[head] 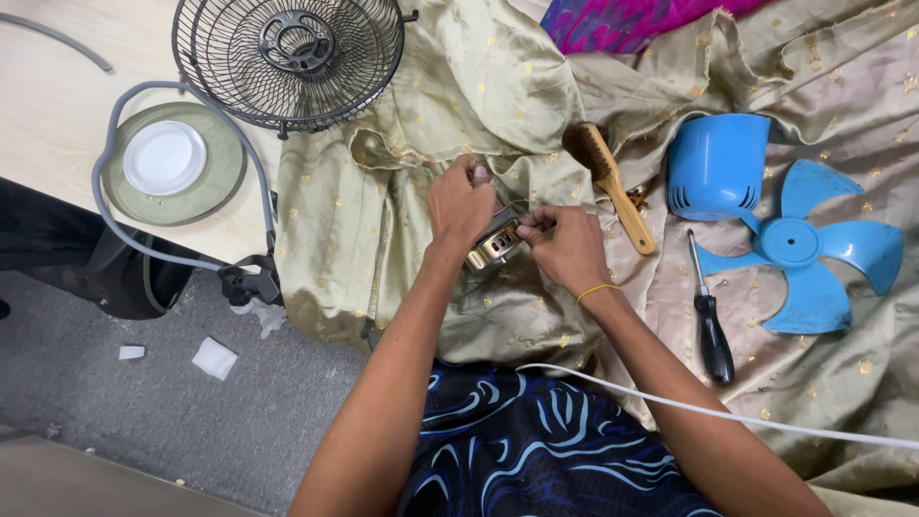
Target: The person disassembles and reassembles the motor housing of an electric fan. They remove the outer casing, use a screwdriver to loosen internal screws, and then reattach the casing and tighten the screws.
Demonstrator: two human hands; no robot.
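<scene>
Cloth (498,96), gold, draped over table; wire fan guard (287,59) at top; blue fan blade (795,244) and blue housing (716,165) right; brush (608,182); screwdriver (710,330). Small metal motor (494,244), centre, gripped between left hand (461,206) and right hand (567,247), fingertips pinching, apparently at a wire.
</scene>
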